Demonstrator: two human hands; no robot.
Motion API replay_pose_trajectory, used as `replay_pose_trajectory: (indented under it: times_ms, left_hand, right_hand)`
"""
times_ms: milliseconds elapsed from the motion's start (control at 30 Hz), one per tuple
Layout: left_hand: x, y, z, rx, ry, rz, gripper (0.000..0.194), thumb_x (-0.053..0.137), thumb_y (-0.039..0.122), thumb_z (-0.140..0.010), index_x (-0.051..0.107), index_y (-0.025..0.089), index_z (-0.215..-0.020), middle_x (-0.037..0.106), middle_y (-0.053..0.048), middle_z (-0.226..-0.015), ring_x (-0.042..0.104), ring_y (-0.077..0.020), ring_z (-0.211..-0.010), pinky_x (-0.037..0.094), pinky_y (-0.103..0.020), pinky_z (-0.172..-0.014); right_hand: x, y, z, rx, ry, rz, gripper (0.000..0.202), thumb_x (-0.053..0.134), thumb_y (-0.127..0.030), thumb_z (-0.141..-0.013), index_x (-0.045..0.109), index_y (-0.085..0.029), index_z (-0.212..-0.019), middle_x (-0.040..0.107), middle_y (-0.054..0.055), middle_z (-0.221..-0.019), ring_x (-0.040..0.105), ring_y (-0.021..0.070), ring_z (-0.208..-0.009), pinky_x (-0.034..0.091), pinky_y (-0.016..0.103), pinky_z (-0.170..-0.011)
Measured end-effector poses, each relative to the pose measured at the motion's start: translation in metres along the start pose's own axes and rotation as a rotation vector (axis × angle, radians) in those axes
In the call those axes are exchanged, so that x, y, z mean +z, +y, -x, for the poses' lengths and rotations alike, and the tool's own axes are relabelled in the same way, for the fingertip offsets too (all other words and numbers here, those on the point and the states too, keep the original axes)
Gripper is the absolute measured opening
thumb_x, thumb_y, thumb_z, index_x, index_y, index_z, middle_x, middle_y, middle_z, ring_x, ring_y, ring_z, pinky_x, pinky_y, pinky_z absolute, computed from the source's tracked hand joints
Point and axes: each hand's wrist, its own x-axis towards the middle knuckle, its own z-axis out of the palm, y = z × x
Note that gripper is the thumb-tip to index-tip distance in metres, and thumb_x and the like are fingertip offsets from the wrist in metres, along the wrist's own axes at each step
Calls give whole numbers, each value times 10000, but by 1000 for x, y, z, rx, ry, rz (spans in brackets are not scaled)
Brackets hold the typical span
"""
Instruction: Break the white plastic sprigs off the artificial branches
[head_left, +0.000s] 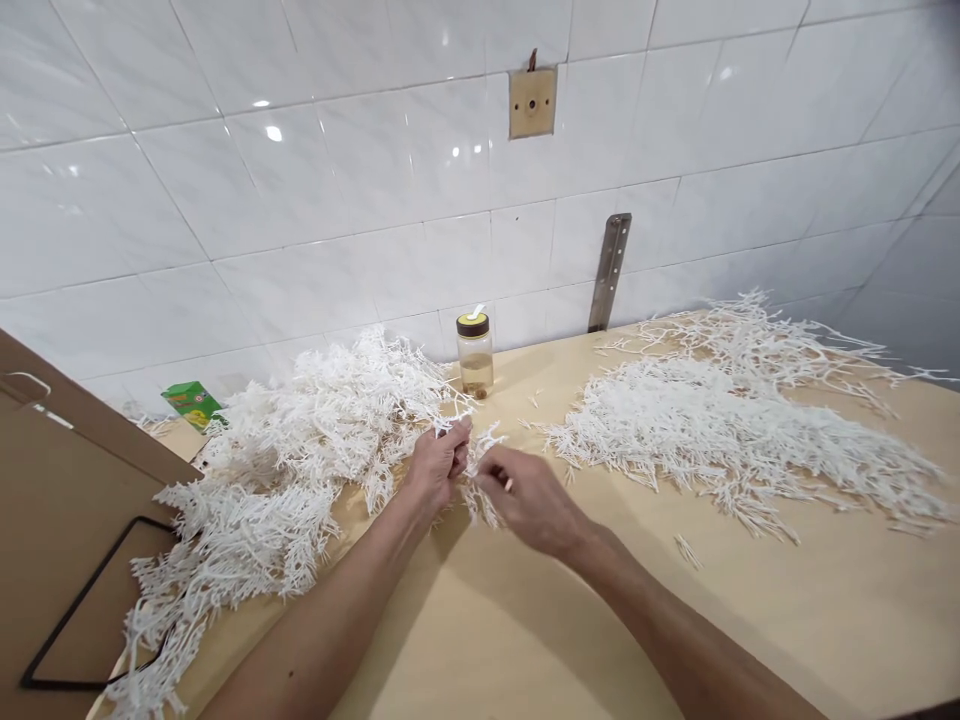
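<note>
My left hand [441,455] is closed around a white branching plastic sprig [486,440], close to the right side of a big fluffy heap of white sprigs [322,410]. Just to its right, my right hand [525,495] pinches the same sprig between thumb and fingers; some thin white strands hang below the fingertips. The exact grip points are partly hidden by the fingers. Farther right on the wooden table [540,630] lies a flatter pile of white twig-like pieces [720,430]. A few loose bits [687,552] rest in front of that pile.
Behind my hands stands a clear jar [475,370] with a dark-rimmed yellow lid and some liquid. A metal strip [610,272] leans on the tiled wall. At left are a brown board [67,520], a black wire frame [64,630] and a green box [193,403].
</note>
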Motion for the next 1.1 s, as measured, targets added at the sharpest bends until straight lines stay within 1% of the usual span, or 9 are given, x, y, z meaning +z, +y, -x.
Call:
replay_pose_trajectory:
  times_ms: [100,200,300,400,467,633,767,900,1100]
  left_hand:
    - [-1,3,0,-40,-74,69,410,844,417,-604,538,153,-676,500,41,-580,391,-40,-448,216,-177,-389]
    - [1,8,3,-114,-101,147,360,798,422,-678,581,149,-770,538,18,-641,449,-61,-481,286,-176,-392]
    - [5,15,8,-163,-158,206,284,702,401,-796,576,146,-797,552,-1,-658,476,-77,-496,344,-185,-409]
    - [9,23,14,-160,-214,246,233,624,351,-865,546,152,-773,539,-1,-640,448,-75,-471,318,-180,-391]
    - [11,28,18,-141,-232,266,214,617,329,-870,541,153,-774,531,3,-634,436,-73,-464,299,-177,-383]
    - [15,47,30,-119,-285,344,256,622,317,-866,500,160,-704,453,37,-577,347,-51,-408,232,-171,-356]
    - [16,63,38,-132,-256,383,390,589,361,-882,410,172,-591,316,67,-496,237,-41,-354,149,-180,-326]
    - [16,67,40,-123,-222,405,440,549,379,-900,357,181,-557,268,72,-474,202,-44,-340,139,-187,-324]
    - [15,64,38,-120,-210,396,432,590,375,-871,359,182,-561,270,76,-475,195,-43,-338,127,-189,-326]
  right_hand:
    - [-30,16,-6,151,278,11,199,525,-371,-884,614,-198,-847,674,44,-749,589,170,-644,462,280,-618]
    - [-66,47,-7,276,543,184,214,566,-385,-832,639,-185,-858,699,69,-761,624,196,-657,483,314,-680]
    - [-92,75,-4,361,658,381,215,532,-323,-821,677,-183,-895,709,81,-788,641,216,-689,483,362,-769]
    - [-101,87,-1,398,695,521,308,529,-270,-789,690,-150,-1022,709,125,-876,659,257,-789,467,414,-845]
    - [-97,85,-2,417,670,480,332,540,-296,-794,686,-134,-1045,701,118,-830,668,248,-745,481,402,-823]
    - [-74,68,-7,505,441,174,277,528,-365,-826,683,-171,-946,684,45,-730,603,145,-449,494,296,-582]
    - [-57,62,-10,466,304,130,247,514,-356,-841,682,-179,-883,680,35,-708,597,135,-458,479,269,-538]
    - [-44,63,-10,427,210,53,256,522,-385,-866,677,-182,-851,684,44,-720,572,124,-464,478,261,-505]
    - [-35,47,-7,444,50,-453,424,530,-563,-883,660,-160,-895,700,116,-923,550,119,-555,474,238,-416]
